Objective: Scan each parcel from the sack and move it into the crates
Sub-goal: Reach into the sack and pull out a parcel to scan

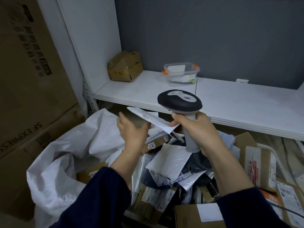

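Head view, one item in hand: left hand [131,129], fingers curled round a flat parcel [144,116] with a white label, held tilted above the open mouth of the white woven sack [65,145]. Right hand [199,130], fingers wrapped tight round the grey grip of a handheld scanner [179,101]; its dark head sits just right of and above the parcel, and the parcel's lower right corner reaches the right thumb. Heap of parcels [167,162] below both hands: white and grey mailers and small brown boxes, spilling from the sack towards the right. White shelf [230,102] behind, carrying a crumpled cardboard box [125,66] with handwritten digits at its left end and a clear plastic tub [181,73] with orange clips near the middle, the two well apart. Large printed cartons [24,79] stacked at far left
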